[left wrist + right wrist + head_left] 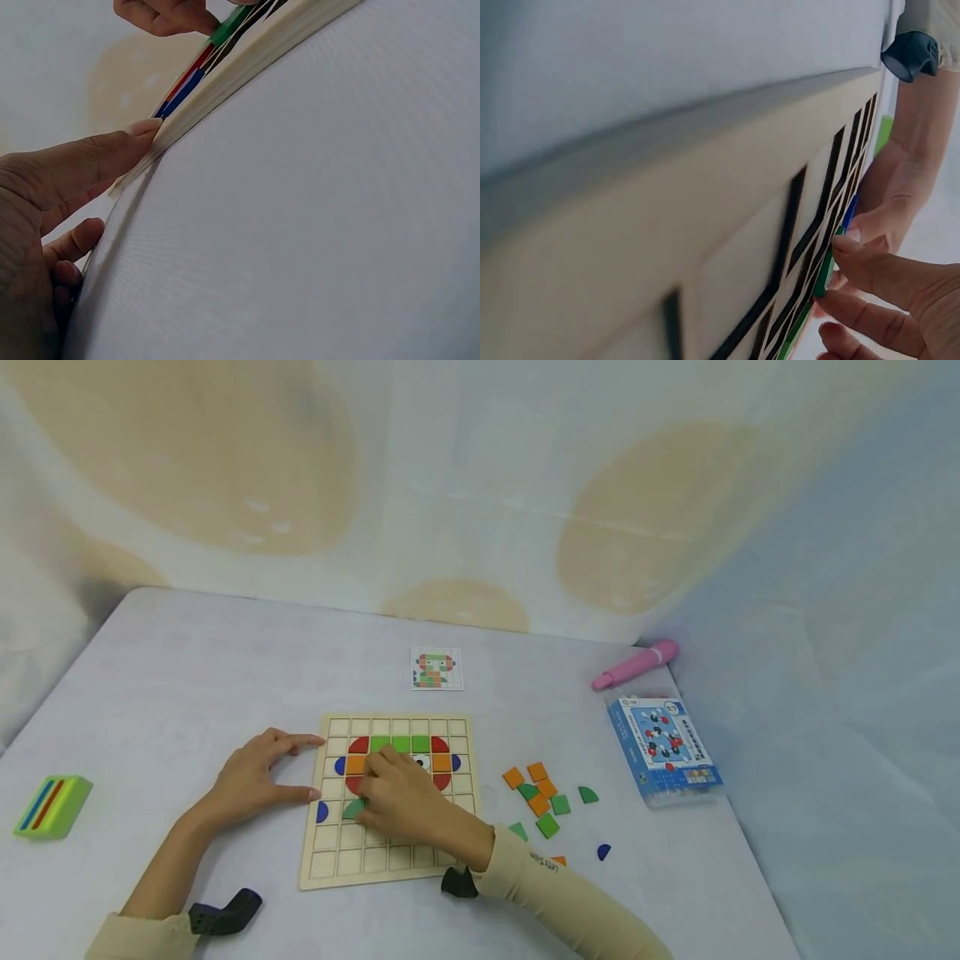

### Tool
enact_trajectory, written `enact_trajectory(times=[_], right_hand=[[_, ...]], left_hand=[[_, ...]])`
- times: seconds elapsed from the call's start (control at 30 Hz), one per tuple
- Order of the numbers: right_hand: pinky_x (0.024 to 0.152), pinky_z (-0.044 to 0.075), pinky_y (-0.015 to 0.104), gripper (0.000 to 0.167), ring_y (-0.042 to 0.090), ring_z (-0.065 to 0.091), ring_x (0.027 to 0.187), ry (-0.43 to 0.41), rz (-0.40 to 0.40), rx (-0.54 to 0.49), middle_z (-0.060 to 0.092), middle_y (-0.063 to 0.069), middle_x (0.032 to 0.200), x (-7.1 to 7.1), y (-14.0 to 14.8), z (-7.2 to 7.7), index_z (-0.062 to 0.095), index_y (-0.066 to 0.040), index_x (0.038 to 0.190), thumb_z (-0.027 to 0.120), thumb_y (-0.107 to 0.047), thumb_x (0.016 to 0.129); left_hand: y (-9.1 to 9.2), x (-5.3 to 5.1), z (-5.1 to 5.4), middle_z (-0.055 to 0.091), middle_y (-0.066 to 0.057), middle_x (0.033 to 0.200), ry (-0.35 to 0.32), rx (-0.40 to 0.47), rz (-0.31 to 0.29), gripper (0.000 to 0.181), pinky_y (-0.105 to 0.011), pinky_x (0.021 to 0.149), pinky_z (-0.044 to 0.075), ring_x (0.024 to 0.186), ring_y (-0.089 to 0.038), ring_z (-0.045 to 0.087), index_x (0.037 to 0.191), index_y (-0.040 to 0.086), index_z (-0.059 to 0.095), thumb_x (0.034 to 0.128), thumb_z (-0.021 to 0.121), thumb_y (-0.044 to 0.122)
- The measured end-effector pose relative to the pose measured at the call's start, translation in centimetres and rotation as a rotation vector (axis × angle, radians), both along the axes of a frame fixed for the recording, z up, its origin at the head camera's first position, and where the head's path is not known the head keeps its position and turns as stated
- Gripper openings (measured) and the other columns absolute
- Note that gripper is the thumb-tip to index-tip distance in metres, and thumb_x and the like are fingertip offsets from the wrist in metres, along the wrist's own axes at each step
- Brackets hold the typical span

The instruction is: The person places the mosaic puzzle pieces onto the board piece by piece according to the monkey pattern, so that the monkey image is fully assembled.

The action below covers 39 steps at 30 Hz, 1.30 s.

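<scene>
A square wooden grid board point(322, 865) lies on the table, with red, orange, green and blue flat pieces in its cells. My right hand point(405, 797) reaches over its middle and hides some cells. In the right wrist view, my right thumb and forefinger pinch a green piece point(826, 271) low against the grid. A green quarter-round piece point(352, 810) shows beside that thumb, right of a blue half-round piece point(322, 812). My left hand point(255, 777) touches the board's left edge with forefinger and thumb spread apart; the left wrist view shows a fingertip on that edge.
Loose orange, green and blue pieces point(547, 826) lie right of the board. A pattern card point(437, 669) lies behind it. Farther right are a blue-white box point(663, 747) and a pink tube-shaped object point(636, 667). A lime-green block with coloured strips point(52, 807) sits far left.
</scene>
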State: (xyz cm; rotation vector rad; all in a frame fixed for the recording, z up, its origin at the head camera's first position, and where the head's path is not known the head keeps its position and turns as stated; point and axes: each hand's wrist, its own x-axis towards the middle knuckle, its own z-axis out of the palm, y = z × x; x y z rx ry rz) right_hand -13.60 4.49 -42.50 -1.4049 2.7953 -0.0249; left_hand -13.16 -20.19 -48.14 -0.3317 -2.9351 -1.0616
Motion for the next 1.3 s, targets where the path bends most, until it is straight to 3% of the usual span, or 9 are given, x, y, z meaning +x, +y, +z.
enact_trajectory(times=[0.4, 0.6, 0.8, 1.07, 1.3], right_hand=[[0.083, 0.039, 0.019, 0.022, 0.01, 0.043, 0.095, -0.018, 0.051, -0.017, 0.058, -0.006, 0.101, 0.2, 0.4, -0.6, 0.076, -0.028, 0.111, 0.071, -0.037, 0.092], [0.093, 0.042, 0.024, 0.029, 0.012, 0.045, 0.105, -0.059, 0.023, 0.0, 0.057, -0.005, 0.113, 0.1, 1.6, 0.6, 0.071, -0.032, 0.121, 0.068, -0.039, 0.093], [0.085, 0.039, 0.025, 0.027, 0.013, 0.045, 0.101, -0.055, -0.099, -0.102, 0.059, -0.003, 0.112, -0.7, 5.9, 1.9, 0.074, -0.024, 0.115, 0.074, -0.033, 0.09], [0.089, 0.041, 0.039, 0.027, 0.019, 0.047, 0.1, -0.11, -0.36, -0.146, 0.059, 0.003, 0.105, -2.4, 13.5, 1.0, 0.078, -0.014, 0.106, 0.083, -0.02, 0.08], [0.09, 0.042, 0.043, 0.026, 0.024, 0.046, 0.102, -0.134, -0.447, -0.141, 0.06, 0.007, 0.106, -2.3, 17.4, 0.4, 0.077, -0.008, 0.104, 0.084, -0.016, 0.08]], left_hand=[[0.1, -0.1, 0.0, 0.055, -0.01, 0.108, -0.025, -0.018, -0.007, 0.073, -0.041, 0.077, 0.037, 0.096, -0.026, 0.051, 0.133, 0.019, 0.061, 0.0702, 0.087, 0.046], [0.2, 0.1, 0.0, 0.055, -0.01, 0.106, -0.015, -0.024, -0.01, 0.073, -0.04, 0.075, 0.036, 0.093, -0.025, 0.051, 0.132, 0.018, 0.062, 0.07, 0.086, 0.047], [0.0, 0.2, -0.1, 0.056, -0.01, 0.107, -0.011, -0.042, 0.004, 0.075, -0.042, 0.077, 0.038, 0.095, -0.027, 0.051, 0.133, 0.018, 0.061, 0.0688, 0.087, 0.048], [-0.1, 0.2, -0.1, 0.056, -0.011, 0.109, -0.011, -0.047, 0.005, 0.077, -0.044, 0.078, 0.039, 0.097, -0.028, 0.052, 0.133, 0.018, 0.061, 0.0681, 0.087, 0.049], [0.1, -0.2, 0.1, 0.056, -0.011, 0.107, -0.005, -0.047, -0.003, 0.076, -0.043, 0.077, 0.039, 0.096, -0.027, 0.051, 0.133, 0.018, 0.061, 0.0684, 0.087, 0.049]])
